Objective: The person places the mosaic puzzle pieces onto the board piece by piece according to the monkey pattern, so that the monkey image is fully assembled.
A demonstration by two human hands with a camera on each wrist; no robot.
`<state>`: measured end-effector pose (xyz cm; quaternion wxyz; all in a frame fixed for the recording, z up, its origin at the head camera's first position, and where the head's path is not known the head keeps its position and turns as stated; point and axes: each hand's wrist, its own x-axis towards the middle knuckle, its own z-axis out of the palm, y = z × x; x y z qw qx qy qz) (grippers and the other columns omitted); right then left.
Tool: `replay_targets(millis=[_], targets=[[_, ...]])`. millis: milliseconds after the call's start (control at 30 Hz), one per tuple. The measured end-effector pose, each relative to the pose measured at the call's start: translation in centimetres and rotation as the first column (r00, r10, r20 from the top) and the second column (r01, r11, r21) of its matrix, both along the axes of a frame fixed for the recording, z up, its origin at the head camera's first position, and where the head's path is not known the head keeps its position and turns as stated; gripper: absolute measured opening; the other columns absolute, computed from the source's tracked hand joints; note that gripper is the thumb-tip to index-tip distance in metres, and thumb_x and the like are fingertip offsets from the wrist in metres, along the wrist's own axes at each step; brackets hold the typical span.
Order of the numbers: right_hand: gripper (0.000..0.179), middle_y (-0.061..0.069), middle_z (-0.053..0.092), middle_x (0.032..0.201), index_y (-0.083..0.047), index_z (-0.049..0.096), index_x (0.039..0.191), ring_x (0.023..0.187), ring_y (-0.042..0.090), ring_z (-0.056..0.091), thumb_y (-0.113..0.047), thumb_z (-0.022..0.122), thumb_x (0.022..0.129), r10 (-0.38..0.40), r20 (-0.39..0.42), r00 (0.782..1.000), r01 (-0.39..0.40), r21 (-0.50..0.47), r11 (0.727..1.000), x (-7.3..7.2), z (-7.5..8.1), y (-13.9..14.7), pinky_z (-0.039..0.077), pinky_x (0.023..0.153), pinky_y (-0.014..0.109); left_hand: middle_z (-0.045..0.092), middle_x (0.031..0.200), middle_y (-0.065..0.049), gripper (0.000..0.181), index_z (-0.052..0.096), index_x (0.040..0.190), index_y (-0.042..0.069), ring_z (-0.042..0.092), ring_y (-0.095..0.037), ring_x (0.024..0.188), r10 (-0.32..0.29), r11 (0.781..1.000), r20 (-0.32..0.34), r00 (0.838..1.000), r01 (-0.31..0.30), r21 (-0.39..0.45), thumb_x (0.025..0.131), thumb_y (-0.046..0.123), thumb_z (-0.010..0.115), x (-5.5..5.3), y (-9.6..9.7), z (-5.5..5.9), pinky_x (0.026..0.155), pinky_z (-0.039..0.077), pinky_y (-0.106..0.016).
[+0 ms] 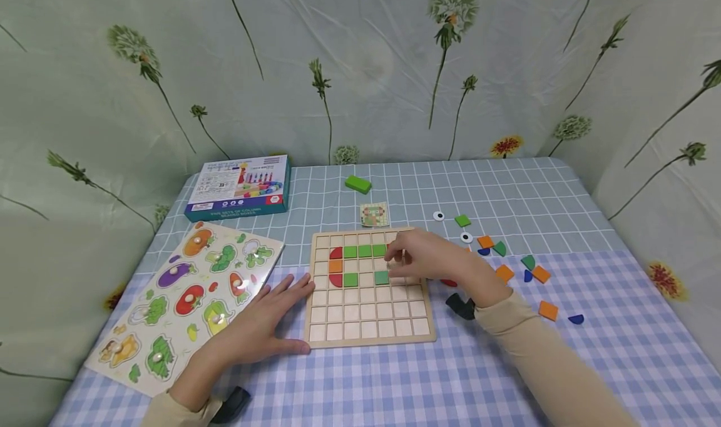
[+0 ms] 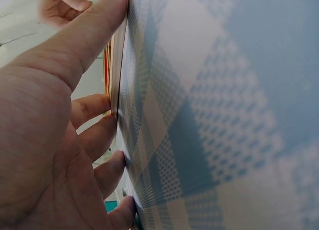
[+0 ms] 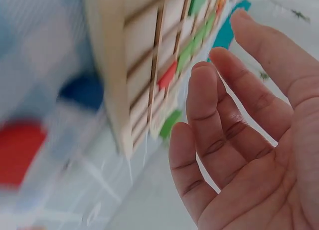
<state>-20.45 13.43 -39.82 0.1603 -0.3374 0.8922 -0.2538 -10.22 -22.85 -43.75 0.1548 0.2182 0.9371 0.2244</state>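
Observation:
A wooden grid board (image 1: 368,314) lies on the tablecloth with red, orange and green pieces set in its upper cells. Along its left edge my left hand (image 1: 269,319) is spread, the thumb and index fingertip right at the rim. Over the upper right of the board hovers my right hand (image 1: 425,255), its fingers loosely bent. In the right wrist view nothing shows between those fingers (image 3: 203,103). Near the fingertips in the head view is a dark green square (image 1: 382,278). A red quarter-round piece (image 3: 168,75) sits in the board's corner area.
Loose pieces, such as an orange square (image 1: 548,310) and a blue half-round (image 1: 576,319), lie scattered on the right. A vegetable puzzle board (image 1: 186,345) and a box (image 1: 239,188) stand left. Behind the board are a pattern card (image 1: 374,214) and a green block (image 1: 358,184).

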Motion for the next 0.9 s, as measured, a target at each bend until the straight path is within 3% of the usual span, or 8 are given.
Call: replay_targets(millis=[233, 500, 900], targets=[[0.021, 0.0, 0.073, 0.096, -0.007, 0.079, 0.113, 0.082, 0.01, 0.065, -0.021, 0.08, 0.098, -0.103, -0.023, 0.994, 0.103, 0.013, 0.995, 0.6, 1.0, 4.2, 0.058, 0.075, 0.028, 0.031, 0.178, 0.002, 0.108, 0.04, 0.167, 0.026, 0.021, -0.04, 0.167, -0.002, 1.0, -0.003, 1.0, 0.002, 0.002, 0.078, 0.067, 0.086, 0.0, 0.1, 0.0, 0.13, 0.013, -0.075], [0.025, -0.003, 0.073, 0.091, -0.008, 0.079, 0.108, 0.082, 0.009, 0.062, -0.023, 0.088, 0.09, -0.159, -0.037, 0.987, 0.161, 0.081, 0.984, 2.3, 0.2, 7.7, 0.057, 0.076, 0.029, 0.031, 0.178, 0.002, 0.108, 0.041, 0.167, 0.027, 0.021, -0.04, 0.167, 0.006, 1.0, 0.0, 1.0, -0.006, 0.004, 0.078, 0.067, 0.087, 0.0, 0.1, 0.1, 0.13, 0.013, -0.075], [0.025, -0.004, 0.069, 0.089, -0.009, 0.078, 0.103, 0.081, 0.009, 0.059, -0.024, 0.09, 0.087, -0.209, -0.045, 0.977, 0.213, 0.123, 0.969, 3.5, -1.1, 8.8, 0.056, 0.073, 0.027, 0.03, 0.178, 0.002, 0.108, 0.04, 0.167, 0.027, 0.02, -0.04, 0.167, 0.003, 1.0, 0.008, 1.0, -0.003, 0.006, 0.078, 0.065, 0.087, 0.0, 0.2, 0.3, 0.13, 0.012, -0.075]])
